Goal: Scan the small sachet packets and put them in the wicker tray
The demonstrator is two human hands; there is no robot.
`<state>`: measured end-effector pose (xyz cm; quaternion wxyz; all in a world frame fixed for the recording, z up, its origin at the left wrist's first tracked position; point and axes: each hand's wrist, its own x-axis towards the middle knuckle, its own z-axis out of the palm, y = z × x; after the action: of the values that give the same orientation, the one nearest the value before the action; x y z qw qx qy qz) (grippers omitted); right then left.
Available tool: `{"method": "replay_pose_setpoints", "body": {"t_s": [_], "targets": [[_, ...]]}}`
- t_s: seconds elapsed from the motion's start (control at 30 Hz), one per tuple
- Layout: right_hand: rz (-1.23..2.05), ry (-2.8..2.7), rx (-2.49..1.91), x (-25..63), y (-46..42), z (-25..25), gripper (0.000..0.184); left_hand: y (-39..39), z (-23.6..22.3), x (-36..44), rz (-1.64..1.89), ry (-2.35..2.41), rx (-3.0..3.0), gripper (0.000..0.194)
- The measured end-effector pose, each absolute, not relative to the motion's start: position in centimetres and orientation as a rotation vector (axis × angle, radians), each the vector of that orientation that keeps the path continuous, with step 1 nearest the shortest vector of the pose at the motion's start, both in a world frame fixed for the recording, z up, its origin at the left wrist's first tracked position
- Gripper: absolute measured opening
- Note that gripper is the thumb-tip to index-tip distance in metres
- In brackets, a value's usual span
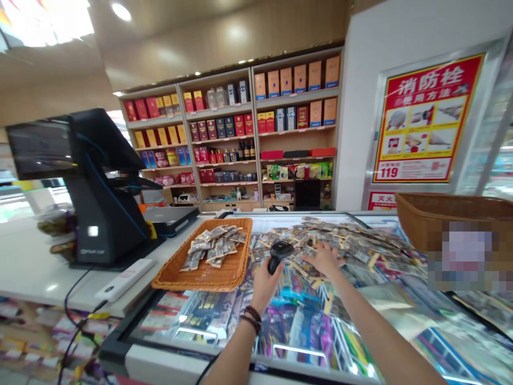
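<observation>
My left hand [265, 282], with a beaded bracelet on its wrist, is wrapped round the handle of a black handheld barcode scanner [281, 248]. The scanner's head points forward over the freezer's glass top. To the right, my right hand [325, 260] reaches over a spread of small clear snack packets [360, 241], its fingers apart and touching or just above them. Whether a packet lies under the fingertips is hidden. Left of the scanner, an orange wicker tray [200, 282] holds a heap of similar packets [216, 244].
A glass-topped freezer [192, 358] full of colourful packages lies beneath the hands. On the left counter [24, 251] stand a checkout terminal [104, 214] and a white device [125, 279] with a cable. A brown basket [412, 219] is at the right. Shelves [256, 107] of boxes line the back.
</observation>
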<state>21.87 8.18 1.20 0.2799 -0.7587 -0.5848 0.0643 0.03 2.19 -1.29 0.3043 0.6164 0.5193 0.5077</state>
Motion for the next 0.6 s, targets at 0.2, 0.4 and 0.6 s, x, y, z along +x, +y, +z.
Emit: {"method": "replay_pose_setpoints", "body": {"t_s": [0.2,0.4,0.6], "targets": [[0.347,-1.737,-1.706,22.5,8.8,3.4,0.013,1.7,-0.8,-0.1,1.371,1.385,1.612,0.053],[0.465,-1.399,-1.231,19.6,9.9,1.7,0.016,1.4,-0.7,0.0,1.379,1.317,1.579,0.05],[0.905,-1.186,-1.122,18.0,10.8,0.0,0.029,1.4,-0.4,-0.1,1.383,1.304,1.527,0.051]]}}
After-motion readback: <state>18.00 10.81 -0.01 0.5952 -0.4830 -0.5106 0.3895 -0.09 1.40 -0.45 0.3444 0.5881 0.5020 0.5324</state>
